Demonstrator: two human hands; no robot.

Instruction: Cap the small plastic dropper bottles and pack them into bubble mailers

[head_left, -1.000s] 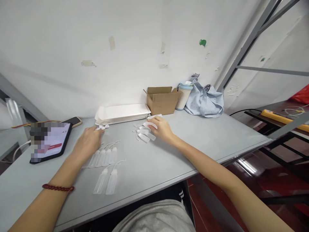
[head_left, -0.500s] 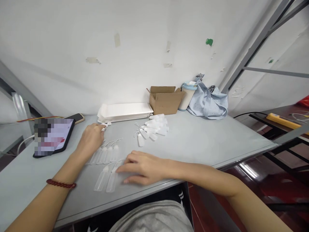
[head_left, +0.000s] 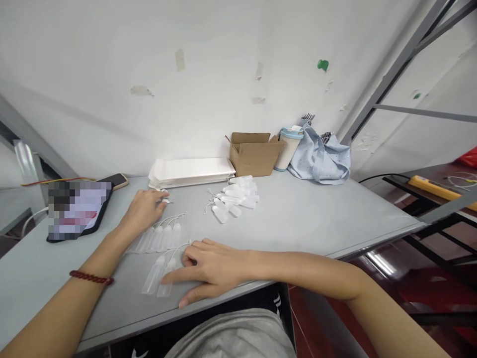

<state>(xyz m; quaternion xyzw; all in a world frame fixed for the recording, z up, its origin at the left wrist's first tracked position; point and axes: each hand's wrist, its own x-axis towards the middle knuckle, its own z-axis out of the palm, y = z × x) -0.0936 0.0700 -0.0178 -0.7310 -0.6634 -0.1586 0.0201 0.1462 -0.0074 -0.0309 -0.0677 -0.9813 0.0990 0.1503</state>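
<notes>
My left hand [head_left: 145, 211] is at the front of a white stack, its fingertips pinched around a small white piece [head_left: 165, 201] that they partly hide. Flat on the table below it is a row of translucent plastic pieces [head_left: 160, 237] with thin white strings. Nearer to me lie two more of these, a left piece [head_left: 152, 277] and a right piece [head_left: 166, 286]. My right hand [head_left: 214, 268] rests palm down with fingers apart, its index finger stretched over the right piece. Several similar pieces [head_left: 238, 194] form a loose pile farther back.
Along the wall stand a white flat stack [head_left: 192, 170], an open cardboard box [head_left: 255, 159], a lidded cup [head_left: 287, 151] and a light blue cloth bag [head_left: 322, 159]. Two phones lie at the left, the nearer phone [head_left: 80, 209] lit. The table edge [head_left: 238, 287] runs close before me.
My right hand has shifted slightly left, and its index finger now reaches across the right piece. My left fingertips have closed in on the small white piece.
</notes>
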